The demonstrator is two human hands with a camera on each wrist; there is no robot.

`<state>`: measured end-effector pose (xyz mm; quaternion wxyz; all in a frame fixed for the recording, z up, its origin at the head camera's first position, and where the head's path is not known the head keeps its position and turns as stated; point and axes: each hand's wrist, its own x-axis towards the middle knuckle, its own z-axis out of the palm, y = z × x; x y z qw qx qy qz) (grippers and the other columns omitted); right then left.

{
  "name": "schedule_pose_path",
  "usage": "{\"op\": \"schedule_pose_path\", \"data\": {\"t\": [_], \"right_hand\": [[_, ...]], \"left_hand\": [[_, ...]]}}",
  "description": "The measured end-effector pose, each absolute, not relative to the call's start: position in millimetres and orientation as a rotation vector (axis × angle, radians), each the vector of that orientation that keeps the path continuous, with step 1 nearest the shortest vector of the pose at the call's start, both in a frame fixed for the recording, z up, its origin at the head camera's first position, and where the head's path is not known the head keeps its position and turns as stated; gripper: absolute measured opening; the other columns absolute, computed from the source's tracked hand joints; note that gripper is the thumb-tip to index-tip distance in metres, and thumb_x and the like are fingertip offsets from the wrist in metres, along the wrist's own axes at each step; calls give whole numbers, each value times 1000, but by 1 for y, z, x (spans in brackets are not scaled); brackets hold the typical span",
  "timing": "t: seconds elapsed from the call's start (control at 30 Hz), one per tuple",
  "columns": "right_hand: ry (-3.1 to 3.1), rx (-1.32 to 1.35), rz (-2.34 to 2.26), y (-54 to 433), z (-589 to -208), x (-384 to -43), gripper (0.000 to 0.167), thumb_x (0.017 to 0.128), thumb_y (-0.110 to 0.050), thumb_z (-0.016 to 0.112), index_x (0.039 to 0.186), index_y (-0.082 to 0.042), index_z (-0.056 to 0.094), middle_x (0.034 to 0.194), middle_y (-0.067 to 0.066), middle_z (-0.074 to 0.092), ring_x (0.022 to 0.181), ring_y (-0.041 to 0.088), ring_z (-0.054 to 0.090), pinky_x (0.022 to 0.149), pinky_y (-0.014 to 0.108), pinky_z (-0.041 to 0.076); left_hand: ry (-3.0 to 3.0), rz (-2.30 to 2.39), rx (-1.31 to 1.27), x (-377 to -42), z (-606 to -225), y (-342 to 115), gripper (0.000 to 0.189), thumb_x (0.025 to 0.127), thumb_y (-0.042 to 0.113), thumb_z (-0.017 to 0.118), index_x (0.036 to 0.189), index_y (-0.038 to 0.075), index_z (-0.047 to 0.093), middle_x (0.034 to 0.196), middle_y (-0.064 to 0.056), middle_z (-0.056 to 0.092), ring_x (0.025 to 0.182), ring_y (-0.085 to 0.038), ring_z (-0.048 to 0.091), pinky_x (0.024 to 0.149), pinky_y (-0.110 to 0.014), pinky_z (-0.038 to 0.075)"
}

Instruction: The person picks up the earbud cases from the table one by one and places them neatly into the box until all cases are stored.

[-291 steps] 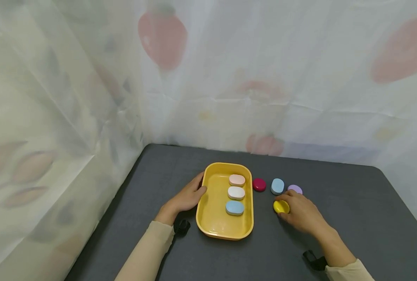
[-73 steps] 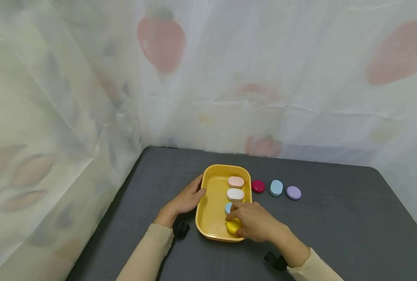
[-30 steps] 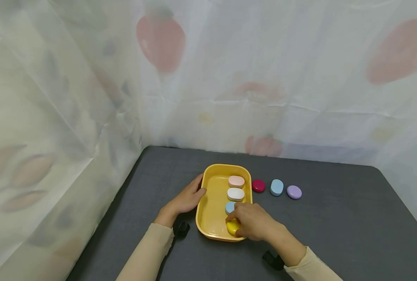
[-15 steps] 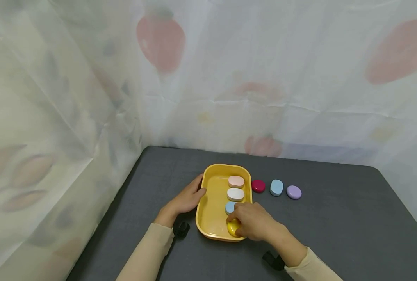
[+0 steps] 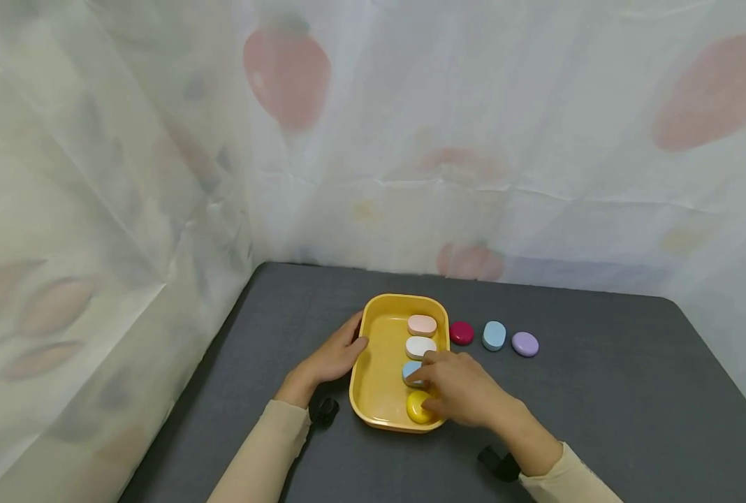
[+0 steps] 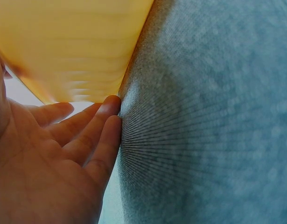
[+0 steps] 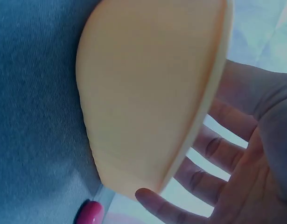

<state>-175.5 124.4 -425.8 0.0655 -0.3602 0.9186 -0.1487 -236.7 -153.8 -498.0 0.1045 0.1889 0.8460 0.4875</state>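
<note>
A yellow tray point(image 5: 379, 412) stands on the dark table. My left hand point(image 5: 333, 358) holds its left side, thumb over the rim and fingers against the outer wall point(image 6: 73, 42). In the tray lie a pale pink oval piece point(image 5: 422, 325), a white one point(image 5: 420, 347), a blue one point(image 5: 411, 372) and a round glossy yellow piece point(image 5: 418, 406), in a column. My right hand point(image 5: 464, 388) reaches over the right rim, fingers spread apart. Its thumb is at the yellow piece's right edge; the other fingers are over the blue piece, partly hiding it. In the right wrist view the wall point(image 7: 143, 93) hides the pieces.
To the tray's right, a crimson round piece point(image 5: 462, 333), a light blue oval piece point(image 5: 494, 336) and a lilac round piece point(image 5: 525, 344) lie in a row on the table point(image 5: 612, 391). Fabric curtains point(image 5: 536, 140) with printed fruit hang behind and at the left.
Earlier my right hand pinched the yellow piece on the table, then brought it into the tray below the blue piece. Now its fingers have parted and lifted off the piece. My left hand stays put.
</note>
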Motion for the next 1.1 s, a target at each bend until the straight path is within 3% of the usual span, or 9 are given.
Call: {"op": "schedule_pose_path", "data": {"t": [0.27,0.5,0.73,0.93,1.1], "right_hand": [[2807,-1084,-517,134,-424,-178,40,84,-27,86,122,-21,78,110,-6,67,91,8,60,82,37,50],[2839,-1049,-617,145,-419,-180,41,85,-26,86,125,-22,76,116,-5,66,88,11,59,75,28,49],[2848,-1046,-740,158,-415,-185,41,84,-22,87,124,-23,75,113,-10,63,90,10,60,79,26,52],[2872,-991,-762,168,-411,-188,45,85,-23,87,128,-21,73,118,-6,63,97,13,64,80,28,54],[2879,-916,-787,178,-408,-192,49,86,-25,86,133,-17,70,124,-1,64,108,20,66,88,38,57]], "left_hand": [[2476,1447,555,-237,-498,-154,58,112,19,40,166,14,20,165,-10,36,137,-25,51,112,-48,43],[2481,1449,550,-235,-498,-155,58,112,19,41,166,14,20,166,-11,33,141,-28,48,115,-51,40],[2469,1452,548,-237,-499,-156,58,112,21,40,166,16,20,167,-10,32,144,-27,46,116,-51,39],[2458,1439,535,-236,-498,-155,58,113,22,40,167,16,19,167,-10,32,138,-25,50,114,-49,42],[2467,1428,519,-237,-498,-154,59,113,23,40,167,17,19,168,-9,30,142,-25,47,116,-49,40]]}}
